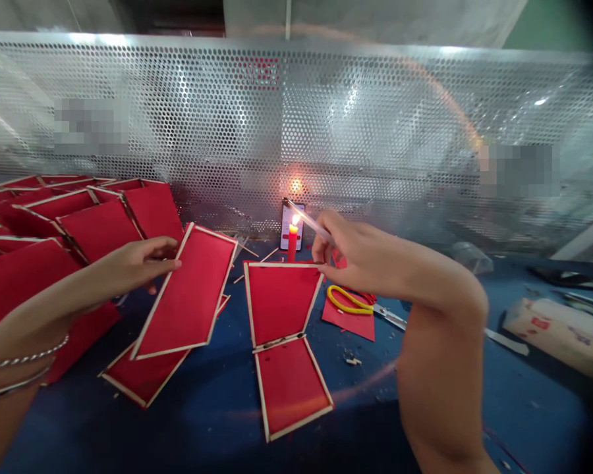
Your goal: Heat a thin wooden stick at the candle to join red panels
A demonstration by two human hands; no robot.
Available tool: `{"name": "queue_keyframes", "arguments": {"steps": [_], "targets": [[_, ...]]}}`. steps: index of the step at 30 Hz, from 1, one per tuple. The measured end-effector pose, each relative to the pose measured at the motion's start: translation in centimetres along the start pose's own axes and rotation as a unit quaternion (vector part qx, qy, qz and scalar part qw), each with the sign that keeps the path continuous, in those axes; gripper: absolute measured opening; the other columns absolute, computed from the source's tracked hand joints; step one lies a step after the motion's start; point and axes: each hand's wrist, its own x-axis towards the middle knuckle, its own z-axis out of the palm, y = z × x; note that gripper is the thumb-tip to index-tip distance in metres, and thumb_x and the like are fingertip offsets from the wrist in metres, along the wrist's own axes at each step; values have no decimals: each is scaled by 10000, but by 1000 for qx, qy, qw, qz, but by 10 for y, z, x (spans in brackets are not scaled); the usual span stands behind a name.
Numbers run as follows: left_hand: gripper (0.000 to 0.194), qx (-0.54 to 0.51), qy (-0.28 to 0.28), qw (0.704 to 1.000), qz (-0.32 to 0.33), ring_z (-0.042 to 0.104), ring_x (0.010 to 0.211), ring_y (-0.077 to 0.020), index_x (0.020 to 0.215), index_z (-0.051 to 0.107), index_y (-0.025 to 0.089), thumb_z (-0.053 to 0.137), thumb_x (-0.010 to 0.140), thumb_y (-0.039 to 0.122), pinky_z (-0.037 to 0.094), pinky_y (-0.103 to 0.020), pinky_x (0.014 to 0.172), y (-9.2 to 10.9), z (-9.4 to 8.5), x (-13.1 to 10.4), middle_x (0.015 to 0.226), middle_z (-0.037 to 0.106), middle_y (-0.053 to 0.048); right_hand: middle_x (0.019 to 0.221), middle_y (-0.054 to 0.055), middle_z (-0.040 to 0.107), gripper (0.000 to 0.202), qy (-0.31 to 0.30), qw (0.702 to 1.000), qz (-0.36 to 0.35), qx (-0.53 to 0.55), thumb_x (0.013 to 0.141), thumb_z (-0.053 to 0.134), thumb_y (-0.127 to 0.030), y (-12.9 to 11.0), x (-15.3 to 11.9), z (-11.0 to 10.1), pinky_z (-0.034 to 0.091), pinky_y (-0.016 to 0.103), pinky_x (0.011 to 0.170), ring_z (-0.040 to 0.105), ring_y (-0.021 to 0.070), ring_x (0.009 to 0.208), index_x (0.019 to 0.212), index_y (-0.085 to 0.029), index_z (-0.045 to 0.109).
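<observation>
The fingers [326, 245] of the right hand [360, 253] are pinched around a thin pale stick [307, 220], and its far tip is held in the flame of the red candle [292, 242], I think to heat or melt this tip. The candle stands upright near the far edge of the desk [202, 408], close to the perforated metal screen [296, 131]. The left hand [133, 263] lies with loose, nearly straight fingers on the upper corner of a red framed panel [188, 296], only pressing it, probably so it stays ready. This panel rests tilted over another one. In the middle of the desk, two joined red panels [284, 342] lie flat, just below the candle. A stack of red panels [54, 230] fills the left edge. Yellow-handled scissors [356, 304] lie on red scraps, right of the joined panels.
</observation>
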Motion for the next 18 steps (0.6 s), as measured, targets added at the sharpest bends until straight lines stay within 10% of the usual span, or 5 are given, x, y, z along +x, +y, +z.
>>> {"name": "queue_keyframes", "arguments": {"steps": [9, 18], "targets": [[316, 22, 11, 1000, 19, 509, 419, -99, 887, 521, 156, 568, 718, 419, 351, -180, 415, -4, -3, 1, 578, 512, 41, 854, 30, 597, 201, -1, 999, -35, 4, 786, 425, -124, -10, 4, 10, 344, 256, 569, 536, 147, 699, 967, -198, 379], [330, -5, 10, 1000, 20, 572, 528, -156, 813, 526, 160, 588, 698, 463, 527, -302, 488, 5, 1, -5, 579, 485, 36, 812, 19, 584, 176, 28, 998, -51, -15, 794, 419, -122, -9, 8, 13, 317, 253, 556, 536, 145, 697, 950, -190, 376]]}}
